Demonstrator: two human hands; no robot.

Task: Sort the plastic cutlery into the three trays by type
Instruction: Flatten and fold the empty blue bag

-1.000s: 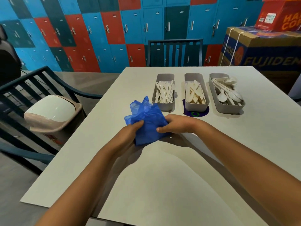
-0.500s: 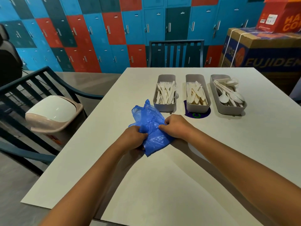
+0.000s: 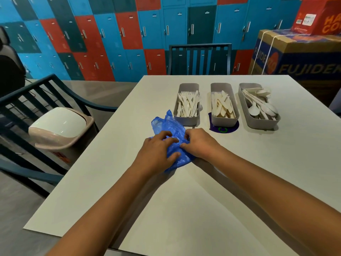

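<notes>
Forks, knives and spoons lay sorted in three trays (image 3: 186, 121) while both hands (image 3: 177, 146) clutched a crumpled blue bag (image 3: 173, 128) on the desk (image 3: 203, 200).

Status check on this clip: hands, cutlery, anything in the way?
Both hands, left and right, gripping blue bag. Cutlery sorted in three trays. Nothing blocking.

Lidded bin (image 3: 59, 130), 2 chairs (image 3: 200, 60), cardboard boxes (image 3: 302, 58), coloured lockers (image 3: 129, 34)
</notes>
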